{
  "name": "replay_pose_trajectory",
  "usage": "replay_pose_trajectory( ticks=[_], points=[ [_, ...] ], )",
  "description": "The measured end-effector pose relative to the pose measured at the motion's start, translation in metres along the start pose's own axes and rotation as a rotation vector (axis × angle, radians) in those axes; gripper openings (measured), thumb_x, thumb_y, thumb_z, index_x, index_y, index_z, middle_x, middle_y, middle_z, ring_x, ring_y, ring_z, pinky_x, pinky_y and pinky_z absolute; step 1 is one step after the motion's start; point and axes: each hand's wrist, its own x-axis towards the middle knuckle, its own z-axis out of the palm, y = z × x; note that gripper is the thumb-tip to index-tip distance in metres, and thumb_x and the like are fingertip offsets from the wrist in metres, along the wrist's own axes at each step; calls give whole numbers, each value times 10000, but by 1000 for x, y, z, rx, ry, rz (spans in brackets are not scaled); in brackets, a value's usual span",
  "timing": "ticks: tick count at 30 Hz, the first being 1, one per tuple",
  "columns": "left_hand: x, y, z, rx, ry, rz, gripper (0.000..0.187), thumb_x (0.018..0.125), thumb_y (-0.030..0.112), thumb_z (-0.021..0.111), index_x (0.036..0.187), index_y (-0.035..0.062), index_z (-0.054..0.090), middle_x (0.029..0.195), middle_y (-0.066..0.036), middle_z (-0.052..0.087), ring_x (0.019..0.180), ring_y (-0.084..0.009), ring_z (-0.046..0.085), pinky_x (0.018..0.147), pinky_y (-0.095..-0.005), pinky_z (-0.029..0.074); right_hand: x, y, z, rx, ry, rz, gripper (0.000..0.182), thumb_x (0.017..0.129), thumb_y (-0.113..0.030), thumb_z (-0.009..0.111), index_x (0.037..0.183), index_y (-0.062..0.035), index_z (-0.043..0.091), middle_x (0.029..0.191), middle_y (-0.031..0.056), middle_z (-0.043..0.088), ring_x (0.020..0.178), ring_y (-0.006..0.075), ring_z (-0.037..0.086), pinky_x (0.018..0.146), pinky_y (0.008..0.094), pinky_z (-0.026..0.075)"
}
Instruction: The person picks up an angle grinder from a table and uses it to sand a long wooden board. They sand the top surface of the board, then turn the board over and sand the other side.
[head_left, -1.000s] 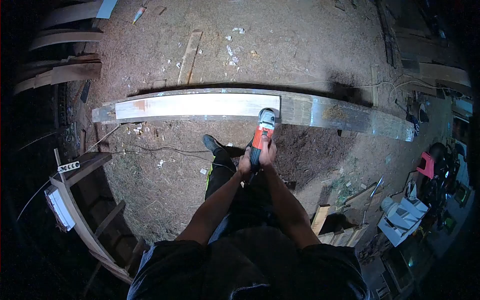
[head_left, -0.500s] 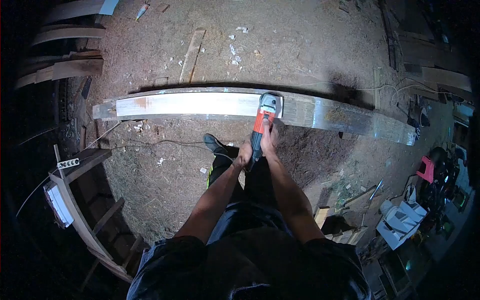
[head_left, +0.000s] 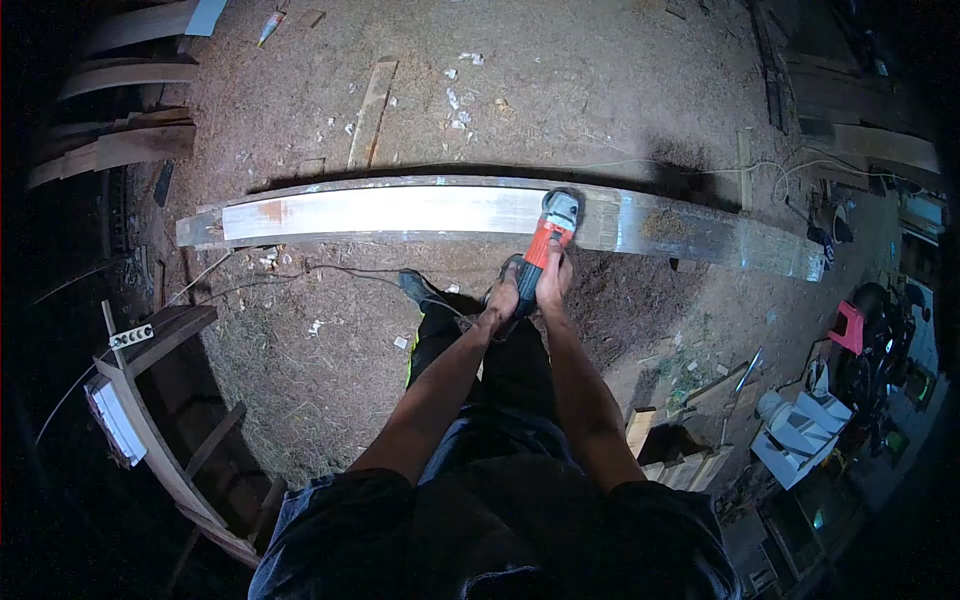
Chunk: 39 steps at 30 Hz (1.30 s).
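A red and black angle grinder [head_left: 546, 243] has its silver head at the right end of a pale board [head_left: 390, 211]. This board lies along a long weathered plank [head_left: 680, 226] that crosses the view in front of me. My left hand [head_left: 505, 293] is wrapped round the black rear of the grinder. Closer to its head, my right hand [head_left: 554, 278] grips the red body. The disc side of the tool is turned away and hidden.
A dark cord [head_left: 340, 268] runs over the ground to the left. At the lower left is a wooden frame [head_left: 150, 420] with a power strip [head_left: 131, 337]. A white box [head_left: 800, 440] and a pink stool [head_left: 847, 327] stand at the right. My shoe [head_left: 414, 286] is near the plank.
The grinder and both hands have shifted a little to the right along the board, and the tool is tilted more to the right. The whole view has moved slightly.
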Motion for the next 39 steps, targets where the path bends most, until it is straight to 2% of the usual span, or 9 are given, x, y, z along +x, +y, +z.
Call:
replay_pose_trajectory(
  ticks=[3, 8, 11, 20, 23, 26, 28, 35, 39],
  points=[
    [-11, 20, 9, -50, 3, -86, 684, 952, 541, 307, 1267, -29, 514, 1220, -251, 549, 1148, -311, 527, 976, -354, 391, 7, -5, -6, 18, -21, 14, 612, 913, -537, 463, 1033, 44, 615, 928, 126, 637, 838, 214, 564, 774, 366, 438],
    [3, 15, -2, -261, -137, 4, 598, 965, 489, 268, 1024, 13, 626, 793, -158, 647, 648, -259, 634, 588, -357, 515, 6, -28, 9, 60, -53, 57, 622, 905, -552, 465, 1055, 34, 610, 938, 127, 638, 848, 226, 572, 780, 371, 438],
    [3, 18, -18, -181, -97, 32, 437, 989, 322, 265, 1013, 50, 606, 712, -73, 597, 584, -172, 579, 516, -320, 487, -3, -41, 22, 134, -87, 5, 641, 898, -572, 463, 1052, 34, 607, 935, 137, 638, 851, 236, 574, 785, 373, 438],
    [-8, 10, -21, -227, -189, -22, 446, 994, 352, 262, 1112, 69, 585, 815, -79, 633, 640, -168, 596, 548, -281, 495, -16, -51, 15, 89, -108, 0, 570, 913, -495, 493, 1035, 52, 595, 929, 176, 632, 884, 282, 577, 802, 401, 432],
    [0, 9, -6, -151, -21, -49, 487, 992, 393, 244, 1052, 70, 603, 750, -84, 629, 568, -188, 586, 497, -316, 493, -7, -40, 10, 91, -90, 0, 598, 913, -518, 467, 1060, 47, 596, 960, 196, 636, 907, 307, 579, 818, 408, 429],
    [19, -8, -4, 168, 220, 397, 531, 988, 431, 234, 939, 78, 628, 720, -85, 629, 548, -199, 583, 479, -333, 488, -6, -46, 11, 71, 20, -88, 532, 910, -467, 518, 955, 54, 612, 813, 123, 632, 761, 205, 568, 706, 363, 439],
    [12, 2, -17, -199, -109, -81, 527, 991, 436, 234, 930, 74, 612, 693, -76, 618, 529, -191, 576, 463, -341, 481, -13, -53, 14, -68, 21, 27, 554, 898, -488, 523, 953, 55, 615, 812, 127, 630, 773, 208, 571, 711, 372, 442],
    [-7, -1, -64, -390, -84, 47, 589, 991, 470, 209, 917, 20, 583, 603, -89, 576, 457, -193, 550, 412, -307, 459, -25, -31, 67, -59, -116, -95, 571, 884, -520, 525, 1009, 31, 615, 867, 237, 651, 852, 389, 628, 727, 444, 455],
    [-22, 8, -67, -533, -19, 175, 600, 996, 472, 173, 985, 45, 595, 653, -49, 575, 534, -159, 567, 489, -274, 478, -34, -37, 79, -128, -138, -79, 610, 874, -570, 482, 939, 17, 635, 835, 239, 632, 807, 373, 605, 712, 432, 434]
  ],
)
